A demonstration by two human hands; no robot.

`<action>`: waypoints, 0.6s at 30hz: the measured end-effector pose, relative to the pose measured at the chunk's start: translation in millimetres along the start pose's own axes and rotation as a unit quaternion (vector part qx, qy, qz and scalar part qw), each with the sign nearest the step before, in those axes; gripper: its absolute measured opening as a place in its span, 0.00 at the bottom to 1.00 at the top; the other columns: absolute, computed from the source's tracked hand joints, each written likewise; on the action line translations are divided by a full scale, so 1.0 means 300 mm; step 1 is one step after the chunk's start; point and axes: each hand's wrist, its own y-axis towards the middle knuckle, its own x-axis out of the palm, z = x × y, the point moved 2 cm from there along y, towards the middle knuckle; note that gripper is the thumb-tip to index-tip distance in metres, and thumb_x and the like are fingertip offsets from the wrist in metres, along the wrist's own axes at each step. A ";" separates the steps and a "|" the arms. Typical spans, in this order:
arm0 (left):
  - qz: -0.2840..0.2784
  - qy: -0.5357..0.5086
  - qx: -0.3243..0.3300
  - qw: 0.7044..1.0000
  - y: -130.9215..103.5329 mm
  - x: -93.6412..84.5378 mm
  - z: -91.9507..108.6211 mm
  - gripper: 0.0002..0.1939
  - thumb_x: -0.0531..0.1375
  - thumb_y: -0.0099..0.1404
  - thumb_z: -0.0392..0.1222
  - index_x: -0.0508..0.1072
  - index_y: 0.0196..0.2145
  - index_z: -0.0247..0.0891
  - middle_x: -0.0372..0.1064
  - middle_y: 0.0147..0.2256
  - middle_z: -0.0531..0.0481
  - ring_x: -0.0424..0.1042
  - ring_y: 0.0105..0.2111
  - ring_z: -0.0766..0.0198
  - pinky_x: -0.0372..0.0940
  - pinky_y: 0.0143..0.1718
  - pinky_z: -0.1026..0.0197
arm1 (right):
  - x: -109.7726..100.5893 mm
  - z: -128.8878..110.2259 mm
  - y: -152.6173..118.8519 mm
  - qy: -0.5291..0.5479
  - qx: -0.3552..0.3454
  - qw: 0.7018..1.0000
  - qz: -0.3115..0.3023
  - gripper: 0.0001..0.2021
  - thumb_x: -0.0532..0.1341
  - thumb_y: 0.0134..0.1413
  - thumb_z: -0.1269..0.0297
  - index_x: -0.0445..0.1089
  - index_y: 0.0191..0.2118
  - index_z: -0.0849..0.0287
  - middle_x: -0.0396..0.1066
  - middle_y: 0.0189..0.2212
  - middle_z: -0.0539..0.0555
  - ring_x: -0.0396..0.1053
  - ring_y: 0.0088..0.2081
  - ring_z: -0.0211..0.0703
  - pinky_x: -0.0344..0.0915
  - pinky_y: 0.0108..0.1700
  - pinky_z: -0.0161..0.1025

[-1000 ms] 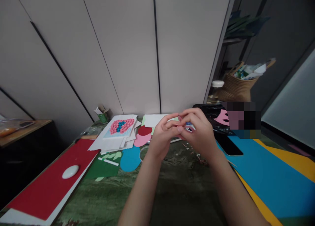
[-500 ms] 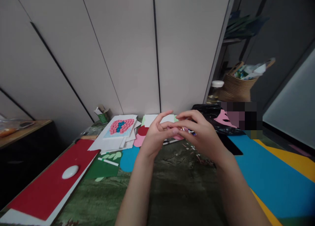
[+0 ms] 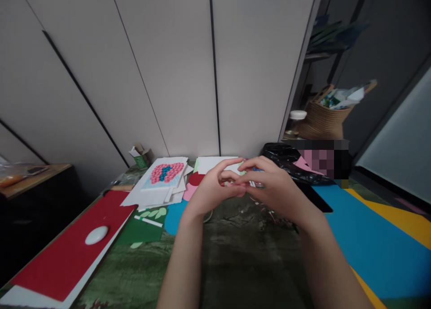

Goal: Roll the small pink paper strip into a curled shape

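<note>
My left hand (image 3: 213, 189) and my right hand (image 3: 274, 180) meet above the table, fingers curled and fingertips together. Small pinkish bits show between the fingers, but whether these are held or lie behind is unclear. Behind the hands lies white paper (image 3: 211, 164) with light green at its edge. Left of my left hand are a dark red paper piece (image 3: 196, 179), a pink one (image 3: 190, 192) and a blue one (image 3: 171, 219). Paper scraps partly show under my right hand.
A picture of pink and blue paper rolls (image 3: 166, 172) rests on white sheets. A pen (image 3: 148, 221) lies on green paper, a white mouse-shaped object (image 3: 96, 235) on red card (image 3: 72, 250). Blue card (image 3: 373, 246) and a black bag (image 3: 278, 154) are at right, a woven basket (image 3: 325, 120) beyond.
My left hand has tilted lower and slightly left, its raised finger now bent toward the right hand. My right hand has shifted slightly, with both hands' fingertips still close together.
</note>
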 end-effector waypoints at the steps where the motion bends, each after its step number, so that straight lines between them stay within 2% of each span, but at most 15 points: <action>1: 0.005 -0.043 0.002 0.999 0.005 0.006 -0.005 0.29 0.67 0.50 0.33 0.67 0.50 0.44 0.72 0.30 0.52 0.70 0.32 0.65 0.64 0.38 0.59 | -0.005 -0.003 0.003 0.000 0.002 0.999 0.032 0.09 0.60 0.50 0.75 0.74 0.32 0.53 0.70 0.37 0.53 0.66 0.40 0.42 0.64 0.41 0.43; 5: 0.017 -0.200 0.006 0.980 0.025 0.046 -0.029 0.27 0.68 0.50 0.34 0.68 0.48 0.40 0.73 0.33 0.50 0.72 0.36 0.64 0.63 0.44 0.58 | -0.016 -0.017 0.009 -0.004 0.008 0.988 0.154 0.07 0.60 0.49 0.75 0.70 0.30 0.55 0.70 0.32 0.52 0.66 0.36 0.42 0.64 0.37 0.42; 9: 0.013 -0.294 -0.017 0.956 0.040 0.090 -0.051 0.27 0.68 0.49 0.37 0.67 0.47 0.40 0.70 0.34 0.50 0.70 0.33 0.68 0.63 0.38 0.63 | 0.001 -0.015 0.013 0.011 0.022 0.976 0.215 0.10 0.60 0.45 0.79 0.65 0.28 0.55 0.68 0.30 0.50 0.65 0.35 0.42 0.64 0.37 0.42; 12: 0.039 -0.332 -0.027 0.942 0.046 0.103 -0.057 0.26 0.68 0.49 0.35 0.67 0.46 0.38 0.69 0.34 0.50 0.70 0.34 0.67 0.63 0.37 0.63 | 0.016 -0.005 0.018 0.033 0.044 0.974 0.219 0.10 0.59 0.44 0.80 0.64 0.27 0.55 0.66 0.29 0.50 0.65 0.35 0.42 0.63 0.36 0.41; 18: 0.084 -0.308 0.006 0.948 0.045 0.067 -0.052 0.27 0.66 0.49 0.34 0.65 0.48 0.38 0.70 0.33 0.50 0.71 0.36 0.63 0.62 0.40 0.60 | 0.008 -0.014 0.025 0.030 0.045 0.987 0.148 0.07 0.60 0.50 0.74 0.69 0.34 0.54 0.68 0.33 0.52 0.66 0.38 0.43 0.64 0.40 0.44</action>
